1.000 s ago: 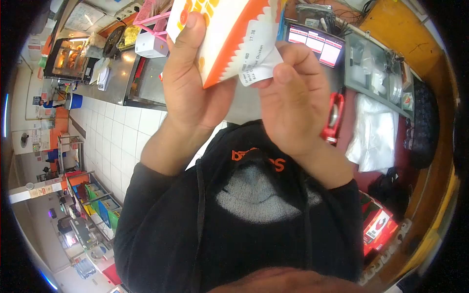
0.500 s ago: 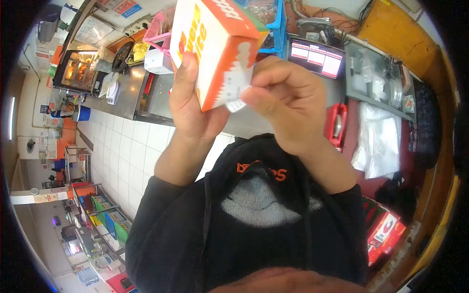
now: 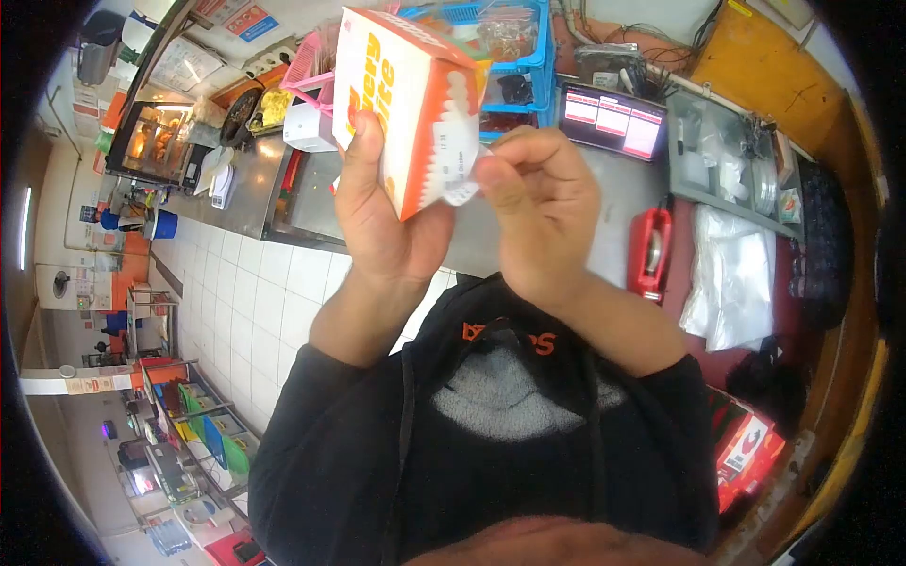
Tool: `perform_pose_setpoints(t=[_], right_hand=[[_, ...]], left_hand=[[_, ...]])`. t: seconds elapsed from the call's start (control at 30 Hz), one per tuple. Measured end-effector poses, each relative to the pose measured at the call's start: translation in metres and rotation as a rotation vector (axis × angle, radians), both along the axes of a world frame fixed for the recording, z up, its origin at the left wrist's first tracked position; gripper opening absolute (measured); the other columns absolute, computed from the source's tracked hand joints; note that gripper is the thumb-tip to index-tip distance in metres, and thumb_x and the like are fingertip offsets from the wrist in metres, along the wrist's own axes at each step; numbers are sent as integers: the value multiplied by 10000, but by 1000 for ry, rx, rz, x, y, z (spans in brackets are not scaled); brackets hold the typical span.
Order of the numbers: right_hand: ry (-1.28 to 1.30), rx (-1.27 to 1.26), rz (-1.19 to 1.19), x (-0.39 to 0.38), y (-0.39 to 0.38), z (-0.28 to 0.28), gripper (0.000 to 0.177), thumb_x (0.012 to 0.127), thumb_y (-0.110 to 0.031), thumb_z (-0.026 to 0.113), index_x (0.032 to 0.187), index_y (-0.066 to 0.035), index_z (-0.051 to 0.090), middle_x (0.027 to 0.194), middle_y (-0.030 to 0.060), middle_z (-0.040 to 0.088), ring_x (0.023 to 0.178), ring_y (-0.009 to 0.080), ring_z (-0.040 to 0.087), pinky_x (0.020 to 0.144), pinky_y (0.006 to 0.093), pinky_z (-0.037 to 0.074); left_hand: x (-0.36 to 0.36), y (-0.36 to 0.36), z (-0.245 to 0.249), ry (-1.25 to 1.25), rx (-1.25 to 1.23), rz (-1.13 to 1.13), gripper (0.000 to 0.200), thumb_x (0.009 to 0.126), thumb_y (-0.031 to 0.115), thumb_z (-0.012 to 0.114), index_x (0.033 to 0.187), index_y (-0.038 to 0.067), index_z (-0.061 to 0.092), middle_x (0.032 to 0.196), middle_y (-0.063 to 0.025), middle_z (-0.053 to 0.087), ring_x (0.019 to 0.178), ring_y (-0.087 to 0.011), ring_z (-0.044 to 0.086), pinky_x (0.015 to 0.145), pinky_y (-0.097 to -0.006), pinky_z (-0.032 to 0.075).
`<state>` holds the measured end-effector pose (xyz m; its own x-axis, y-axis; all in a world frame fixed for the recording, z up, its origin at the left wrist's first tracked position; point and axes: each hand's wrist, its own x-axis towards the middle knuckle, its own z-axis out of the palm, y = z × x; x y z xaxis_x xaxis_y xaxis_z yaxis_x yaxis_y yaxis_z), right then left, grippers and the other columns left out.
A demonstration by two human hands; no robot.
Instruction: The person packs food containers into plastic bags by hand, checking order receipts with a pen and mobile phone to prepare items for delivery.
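Observation:
A cream and orange printed food box (image 3: 389, 113) is raised in front of me, tilted. My left hand (image 3: 387, 212) grips it from below, thumb on the printed face and the other fingers hidden behind. On the box's orange side lies a white printed label (image 3: 455, 156), its lower part hanging loose past the edge. My right hand (image 3: 543, 203) pinches the loose end of this label between thumb and forefinger, its other fingers curled.
Behind the box stand blue baskets (image 3: 528, 66) and a lit screen (image 3: 613, 118) on the counter. To the right are a red tape dispenser (image 3: 651, 253), clear plastic bags (image 3: 731, 278) and a grey divided tray (image 3: 727, 170). White floor tiles (image 3: 264, 292) show at left.
The box has come slightly lower and turned a little, showing more of the label. My right hand has shifted slightly left, still at the label's loose end.

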<state>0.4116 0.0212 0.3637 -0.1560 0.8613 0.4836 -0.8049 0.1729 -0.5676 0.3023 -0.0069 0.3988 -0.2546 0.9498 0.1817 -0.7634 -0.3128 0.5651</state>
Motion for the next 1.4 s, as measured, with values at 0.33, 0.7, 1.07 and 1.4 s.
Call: perform_pose_setpoints(t=[0.33,0.7,1.07,1.4], right_hand=[[-323,282,-338,0,25,-20,112,849,-20,678,871,-16,568,853,38,517,760,97,496,707,240,426],[-81,62,54,6,49,-18,226,828,-90,743,922,-20,550,892,33,536,813,96,485,746,241,409],[-407,248,172,-2,86,-9,891,512,-236,961,1197,-83,412,1132,28,508,1033,135,501,867,311,420],[-757,171,70,10,88,-72,926,453,-247,951,1184,-13,434,1121,161,557,1051,268,581,906,394,471]], left_hand=[[10,3,-4,39,-162,47,513,1002,428,372,1328,42,462,1223,-118,585,1084,-252,587,942,-424,458],[-11,11,1,-5,30,-114,498,1001,420,371,1328,57,471,1193,-185,578,1003,-311,589,825,-407,476],[4,20,-11,23,-160,35,522,1003,408,397,1374,42,409,1302,-138,535,1172,-291,528,982,-440,433],[-15,36,-77,224,-387,-66,563,990,420,416,1378,13,395,1298,-154,540,1181,-297,530,929,-423,470]])
